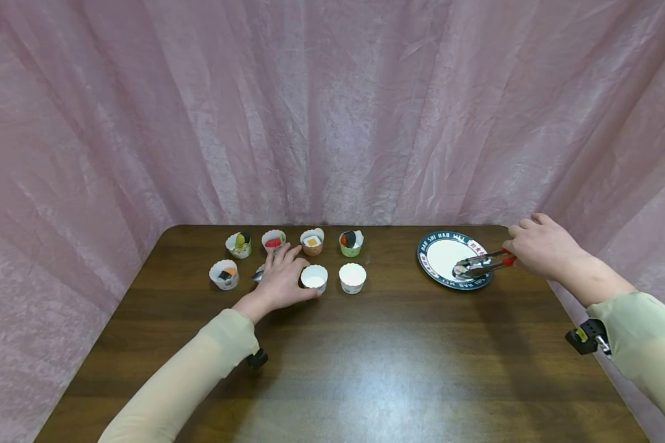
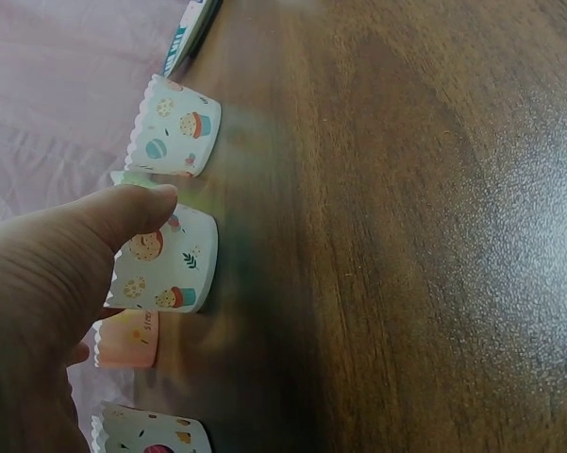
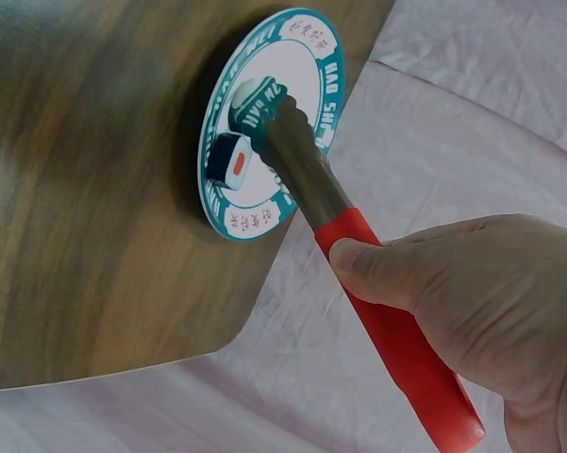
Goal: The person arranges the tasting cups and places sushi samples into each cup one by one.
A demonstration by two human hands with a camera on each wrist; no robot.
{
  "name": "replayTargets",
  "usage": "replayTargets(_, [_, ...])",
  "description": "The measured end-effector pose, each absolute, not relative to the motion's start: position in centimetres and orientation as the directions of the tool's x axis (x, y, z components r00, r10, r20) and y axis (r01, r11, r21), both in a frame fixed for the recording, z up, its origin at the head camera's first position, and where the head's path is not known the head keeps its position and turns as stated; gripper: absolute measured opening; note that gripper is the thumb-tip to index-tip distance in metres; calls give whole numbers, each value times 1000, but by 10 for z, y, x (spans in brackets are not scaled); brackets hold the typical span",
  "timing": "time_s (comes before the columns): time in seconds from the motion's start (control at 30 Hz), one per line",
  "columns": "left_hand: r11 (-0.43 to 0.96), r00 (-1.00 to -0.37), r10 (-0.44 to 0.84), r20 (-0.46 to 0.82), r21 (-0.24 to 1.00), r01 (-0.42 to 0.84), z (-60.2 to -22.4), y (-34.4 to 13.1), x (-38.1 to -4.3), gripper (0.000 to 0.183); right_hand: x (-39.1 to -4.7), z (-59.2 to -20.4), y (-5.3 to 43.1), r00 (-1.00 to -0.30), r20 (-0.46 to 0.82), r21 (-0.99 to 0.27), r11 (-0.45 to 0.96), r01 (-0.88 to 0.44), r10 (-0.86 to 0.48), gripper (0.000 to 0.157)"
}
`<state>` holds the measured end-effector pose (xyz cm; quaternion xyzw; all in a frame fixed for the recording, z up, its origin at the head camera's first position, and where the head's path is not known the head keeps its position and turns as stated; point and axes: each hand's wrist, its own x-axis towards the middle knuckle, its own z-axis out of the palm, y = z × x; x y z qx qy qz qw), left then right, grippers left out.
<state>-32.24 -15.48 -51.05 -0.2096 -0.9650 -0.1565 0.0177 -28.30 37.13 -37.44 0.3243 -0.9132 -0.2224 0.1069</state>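
In the head view my left hand (image 1: pixel 279 280) holds a white paper baking cup (image 1: pixel 314 280), thumb at its near side and index finger by its left rim. The left wrist view shows the thumb against this cup's printed side (image 2: pixel 184 260). My right hand (image 1: pixel 543 246) grips red-handled metal tongs (image 3: pixel 382 326), pointing left over a round plate (image 1: pixel 429 264) with a teal patterned rim. A small sushi roll (image 3: pixel 230 160), dark outside with a red centre, lies on the plate close beside the tong tips.
Another white cup (image 1: pixel 352 279) stands right of the held one. Behind are several cups with sushi pieces, among them a green cup (image 1: pixel 351 251) and an orange one (image 1: pixel 312 250). A filled cup (image 1: pixel 224 283) stands at left. A pink curtain (image 1: pixel 332 123) hangs behind the table.
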Motion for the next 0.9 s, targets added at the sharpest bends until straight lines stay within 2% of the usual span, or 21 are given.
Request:
replayTargets(0.53, [874, -921, 384, 73, 294, 387, -504, -151, -321, 56, -281, -370, 368, -730, 102, 491, 672, -554, -676, 35])
replayTargets(0.9, [877, -921, 384, 65, 287, 386, -504, -150, -322, 58, -277, -357, 355, -718, 139, 450, 690, -567, -682, 35])
